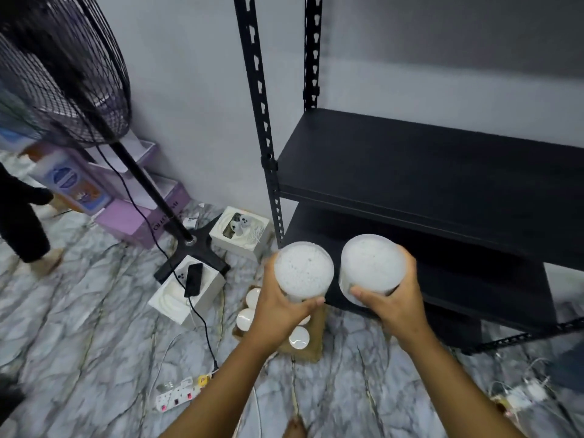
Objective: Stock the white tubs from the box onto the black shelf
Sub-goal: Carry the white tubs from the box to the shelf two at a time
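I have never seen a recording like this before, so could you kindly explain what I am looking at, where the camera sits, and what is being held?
There is only one picture, taken by a wide-angle camera worn on a person's head, looking forward and down. No machine is involved: the two bare arms are that person's own. The left hand grips one white tub and the right hand grips another white tub, both raised in front of the black shelf, whose boards look bare. Below the hands, a cardboard box on the marble floor holds more tubs. To the left stand a fan, some small boxes and a power strip.
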The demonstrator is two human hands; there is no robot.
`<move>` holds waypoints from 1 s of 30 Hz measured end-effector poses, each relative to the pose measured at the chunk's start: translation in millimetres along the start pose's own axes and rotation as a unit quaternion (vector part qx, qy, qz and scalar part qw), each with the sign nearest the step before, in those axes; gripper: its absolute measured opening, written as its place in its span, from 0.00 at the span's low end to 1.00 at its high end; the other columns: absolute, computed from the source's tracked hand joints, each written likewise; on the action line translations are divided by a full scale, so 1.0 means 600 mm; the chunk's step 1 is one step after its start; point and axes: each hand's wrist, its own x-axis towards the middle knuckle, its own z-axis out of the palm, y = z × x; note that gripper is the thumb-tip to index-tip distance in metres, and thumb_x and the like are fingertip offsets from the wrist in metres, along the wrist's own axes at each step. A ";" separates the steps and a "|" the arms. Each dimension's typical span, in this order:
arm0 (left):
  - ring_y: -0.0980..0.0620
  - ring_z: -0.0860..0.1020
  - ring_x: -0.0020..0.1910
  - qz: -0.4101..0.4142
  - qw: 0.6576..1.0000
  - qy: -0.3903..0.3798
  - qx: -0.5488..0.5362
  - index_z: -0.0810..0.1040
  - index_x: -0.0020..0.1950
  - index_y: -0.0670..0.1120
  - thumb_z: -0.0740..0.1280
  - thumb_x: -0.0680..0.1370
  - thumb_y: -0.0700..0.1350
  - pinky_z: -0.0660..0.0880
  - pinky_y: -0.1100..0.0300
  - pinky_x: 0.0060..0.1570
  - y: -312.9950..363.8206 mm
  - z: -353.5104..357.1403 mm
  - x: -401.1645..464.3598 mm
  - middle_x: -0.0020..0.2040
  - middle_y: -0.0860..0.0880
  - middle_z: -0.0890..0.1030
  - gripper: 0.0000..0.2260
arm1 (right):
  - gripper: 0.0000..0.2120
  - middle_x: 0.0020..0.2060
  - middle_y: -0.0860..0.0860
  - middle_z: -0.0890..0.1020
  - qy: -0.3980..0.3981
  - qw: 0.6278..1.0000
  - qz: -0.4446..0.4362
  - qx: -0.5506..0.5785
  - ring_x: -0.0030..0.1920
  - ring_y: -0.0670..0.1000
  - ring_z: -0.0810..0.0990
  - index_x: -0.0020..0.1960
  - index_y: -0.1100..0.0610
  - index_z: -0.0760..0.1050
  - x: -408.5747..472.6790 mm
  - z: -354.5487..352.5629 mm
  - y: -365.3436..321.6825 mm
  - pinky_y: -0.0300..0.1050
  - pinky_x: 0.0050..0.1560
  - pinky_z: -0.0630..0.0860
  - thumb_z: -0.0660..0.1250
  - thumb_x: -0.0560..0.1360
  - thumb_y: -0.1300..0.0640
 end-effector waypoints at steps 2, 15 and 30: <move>0.69 0.70 0.61 0.005 1.000 -0.018 0.001 0.61 0.64 0.65 0.80 0.62 0.46 0.72 0.72 0.53 0.016 0.017 0.014 0.62 0.65 0.69 0.40 | 0.44 0.58 0.37 0.70 0.021 1.000 -0.003 -0.001 0.53 0.29 0.72 0.64 0.43 0.60 0.003 -0.021 -0.009 0.27 0.42 0.75 0.81 0.59 0.64; 0.66 0.72 0.60 0.071 0.996 -0.051 -0.021 0.62 0.66 0.61 0.80 0.64 0.41 0.73 0.72 0.49 0.122 0.260 0.055 0.62 0.64 0.70 0.39 | 0.43 0.58 0.37 0.70 0.069 0.997 -0.023 -0.015 0.56 0.34 0.73 0.67 0.45 0.60 0.036 -0.275 -0.038 0.32 0.42 0.77 0.80 0.61 0.63; 0.61 0.72 0.62 0.081 0.993 -0.086 -0.004 0.60 0.67 0.63 0.79 0.65 0.50 0.75 0.64 0.53 0.181 0.512 0.074 0.64 0.60 0.70 0.38 | 0.43 0.60 0.42 0.70 0.106 0.994 -0.018 -0.036 0.59 0.43 0.72 0.66 0.44 0.59 0.073 -0.531 -0.024 0.36 0.50 0.72 0.80 0.60 0.57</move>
